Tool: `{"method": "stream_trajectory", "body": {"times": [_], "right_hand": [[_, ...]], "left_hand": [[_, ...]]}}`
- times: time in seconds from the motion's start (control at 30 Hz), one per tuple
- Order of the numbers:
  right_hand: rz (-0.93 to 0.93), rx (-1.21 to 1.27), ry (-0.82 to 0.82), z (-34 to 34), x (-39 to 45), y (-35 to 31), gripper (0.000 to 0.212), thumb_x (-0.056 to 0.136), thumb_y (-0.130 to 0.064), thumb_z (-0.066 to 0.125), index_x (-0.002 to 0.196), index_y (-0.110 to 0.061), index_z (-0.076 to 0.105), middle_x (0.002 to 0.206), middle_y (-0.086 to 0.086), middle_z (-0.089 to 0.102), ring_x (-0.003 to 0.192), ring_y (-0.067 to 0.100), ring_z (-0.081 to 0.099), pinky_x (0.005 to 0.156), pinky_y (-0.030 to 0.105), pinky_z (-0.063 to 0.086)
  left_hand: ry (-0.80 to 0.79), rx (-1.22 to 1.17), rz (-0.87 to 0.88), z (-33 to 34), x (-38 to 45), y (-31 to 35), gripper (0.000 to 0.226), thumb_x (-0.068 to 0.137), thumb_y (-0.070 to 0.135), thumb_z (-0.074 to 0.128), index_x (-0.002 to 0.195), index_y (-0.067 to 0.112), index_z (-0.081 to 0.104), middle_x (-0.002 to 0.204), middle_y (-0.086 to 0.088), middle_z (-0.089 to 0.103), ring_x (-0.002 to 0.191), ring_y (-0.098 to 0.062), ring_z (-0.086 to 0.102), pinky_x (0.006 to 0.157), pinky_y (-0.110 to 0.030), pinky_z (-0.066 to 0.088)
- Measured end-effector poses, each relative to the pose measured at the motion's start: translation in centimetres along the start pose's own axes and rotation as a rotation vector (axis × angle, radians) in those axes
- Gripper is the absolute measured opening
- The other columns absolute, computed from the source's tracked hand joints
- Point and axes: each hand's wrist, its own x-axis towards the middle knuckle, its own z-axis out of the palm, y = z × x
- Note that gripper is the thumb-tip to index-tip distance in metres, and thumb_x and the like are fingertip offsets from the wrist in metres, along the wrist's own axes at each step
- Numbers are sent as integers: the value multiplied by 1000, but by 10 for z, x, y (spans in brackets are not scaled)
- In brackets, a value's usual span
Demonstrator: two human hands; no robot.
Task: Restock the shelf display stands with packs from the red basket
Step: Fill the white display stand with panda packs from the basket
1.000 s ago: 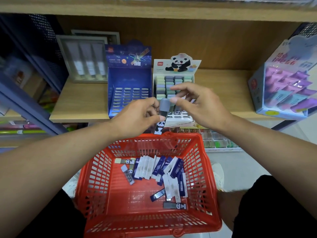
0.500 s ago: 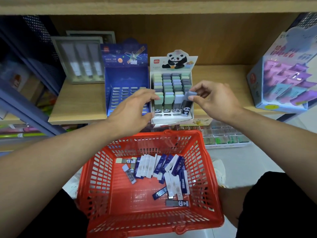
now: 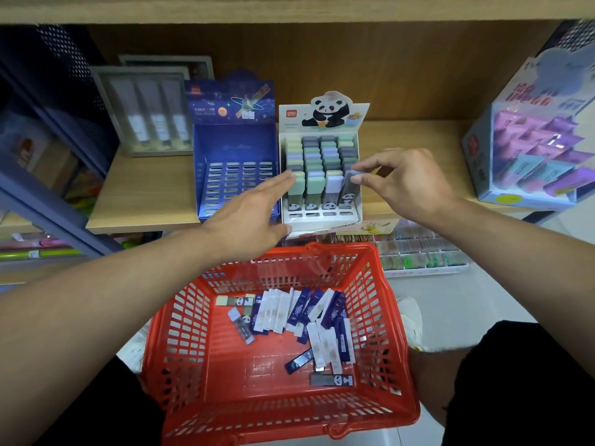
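Observation:
The white panda display stand [image 3: 322, 217] sits on the wooden shelf, nearly full of pastel packs. My right hand [image 3: 405, 181] pinches the top of a grey panda pack [image 3: 347, 191] that stands in the stand's front right slot. My left hand [image 3: 254, 214] lies flat with its fingers apart, its fingertips against the stand's left side, holding nothing. The blue display stand [image 3: 235, 175] to the left has bare slots. The red basket [image 3: 380, 300] below holds several white, blue and panda packs [image 3: 309, 313].
A grey framed box [image 3: 145, 107] stands at the back left of the shelf [image 3: 145, 194]. A large purple display box [image 3: 534, 140] fills the right end. A lower shelf with small items [image 3: 418, 252] shows behind the basket. My knees flank the basket.
The grey panda pack went from my left hand to my right hand, which carried it to the panda stand's front right slot and set it in. My left hand moved to the stand's left side.

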Motion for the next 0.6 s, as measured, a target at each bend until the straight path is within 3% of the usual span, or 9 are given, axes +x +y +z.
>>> {"method": "stream_trajectory", "body": {"times": [0.1,0.3,0.4,0.43,0.5,0.57,0.6], "right_hand": [[-14,13,-9,-3,0,1,16,88,-37,74,102,-31,78,92,-17,71,82,6,65,72,24,52],[0,-7,-64,-9,0,6,19,90,-36,72,106,-29,78,92,-22,66,84,-1,62,64,3,39],[-6,-37,-60,-8,1,8,20,93,-34,69,110,-27,77,94,-21,65,80,-9,58,62,4,39],[-9,-44,-51,-6,1,9,20,93,-33,68,110,-26,77,94,-20,66,80,-6,59,65,11,44],[-4,-49,-24,-1,2,9,18,92,-33,70,108,-27,78,93,-15,68,81,3,60,72,32,53],[22,-53,9,3,2,8,14,90,-35,72,102,-30,78,91,-15,69,82,6,61,71,37,54],[38,-57,24,5,3,7,11,89,-37,73,98,-32,78,90,-16,70,81,6,62,70,36,54]], "left_hand": [[-27,-7,-3,0,0,0,88,95,33,66,161,34,7,164,27,-1,145,-8,35,116,-36,34],[-59,15,4,1,-1,0,89,95,35,66,161,32,6,163,26,-7,149,-8,26,118,-36,34],[-68,15,-5,1,-1,1,91,94,35,67,161,32,5,163,25,-8,146,-8,33,114,-35,37],[-75,16,-14,0,-2,3,91,95,35,67,161,32,4,163,25,-8,142,-9,39,111,-34,40],[-88,19,-39,0,-2,5,91,95,35,66,161,32,4,163,26,-9,122,-7,56,101,-30,43],[-103,30,-66,-1,-2,8,90,95,35,66,161,33,4,163,27,-10,88,-2,60,91,-24,40],[-106,31,-72,-1,-2,9,91,95,35,66,161,33,4,163,27,-10,80,0,57,90,-24,39]]}}
